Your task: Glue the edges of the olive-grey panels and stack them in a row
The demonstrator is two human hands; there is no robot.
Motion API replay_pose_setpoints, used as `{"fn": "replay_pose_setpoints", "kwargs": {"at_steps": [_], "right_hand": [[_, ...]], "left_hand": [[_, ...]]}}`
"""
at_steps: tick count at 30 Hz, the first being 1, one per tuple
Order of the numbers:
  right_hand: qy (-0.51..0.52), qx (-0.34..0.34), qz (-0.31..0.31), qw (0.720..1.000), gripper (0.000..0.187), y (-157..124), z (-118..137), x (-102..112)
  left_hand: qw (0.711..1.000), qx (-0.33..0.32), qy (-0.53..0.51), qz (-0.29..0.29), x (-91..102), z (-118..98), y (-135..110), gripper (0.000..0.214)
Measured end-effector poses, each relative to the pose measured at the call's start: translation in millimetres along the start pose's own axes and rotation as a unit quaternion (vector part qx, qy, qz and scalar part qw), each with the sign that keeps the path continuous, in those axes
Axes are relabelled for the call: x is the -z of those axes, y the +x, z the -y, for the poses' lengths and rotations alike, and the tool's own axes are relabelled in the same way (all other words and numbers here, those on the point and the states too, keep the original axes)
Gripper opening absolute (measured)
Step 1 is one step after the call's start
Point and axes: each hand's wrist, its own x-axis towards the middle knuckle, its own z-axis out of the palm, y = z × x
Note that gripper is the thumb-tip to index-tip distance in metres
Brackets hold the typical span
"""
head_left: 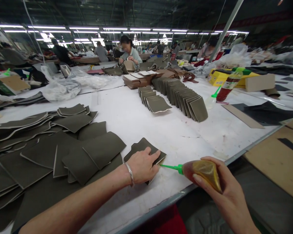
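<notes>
Gluing step, I judge: left hand [143, 167] pins the leather piece [143, 147] flat at the table [166, 130] edge; right hand [222, 185] grips the glue bottle [200, 170], nozzle touching its edge; next needs a steady squeeze.

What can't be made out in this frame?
- Head view: the panel under the left hand is partly covered by that hand.
- The nozzle tip's contact with the panel: too small to tell.
- The bottle base: hidden by the right hand.
</notes>
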Motion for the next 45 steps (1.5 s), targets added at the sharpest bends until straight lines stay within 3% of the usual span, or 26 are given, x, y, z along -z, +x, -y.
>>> {"fn": "replay_pose_setpoints", "kwargs": {"at_steps": [4,8,14,24,28,33,39,45], "right_hand": [[0.037,0.0,0.087,0.995,0.048,-8,-5,-1],[0.028,-0.014,0.037,0.999,0.048,-13,-9,-3],[0.074,-0.034,0.084,0.993,0.05,-19,-12,-5],[0.113,-0.111,0.034,0.987,0.053,-26,10,-13],[0.085,-0.103,-0.006,0.991,0.055,-26,7,-12],[0.117,-0.081,0.064,0.988,0.052,-22,-6,-11],[0.043,-0.026,-0.036,0.998,0.05,-1,-14,-4],[0.074,-0.004,0.054,0.996,0.046,-2,-12,-4]], "left_hand": [[1.0,0.003,-0.003,0.0,-0.8,0,0,0.058],[1.0,0.005,-0.005,-0.002,0.1,0,0,0.058],[1.0,0.014,0.001,0.011,2.3,0,-1,0.058],[1.0,0.015,-0.001,0.008,0.4,0,-2,0.058],[1.0,0.011,-0.003,0.008,0.0,0,-1,0.057],[1.0,0.008,0.001,0.01,0.5,1,0,0.058],[1.0,0.004,0.001,0.015,0.3,2,1,0.057],[1.0,0.003,-0.009,0.028,3.0,2,3,0.058]]}}
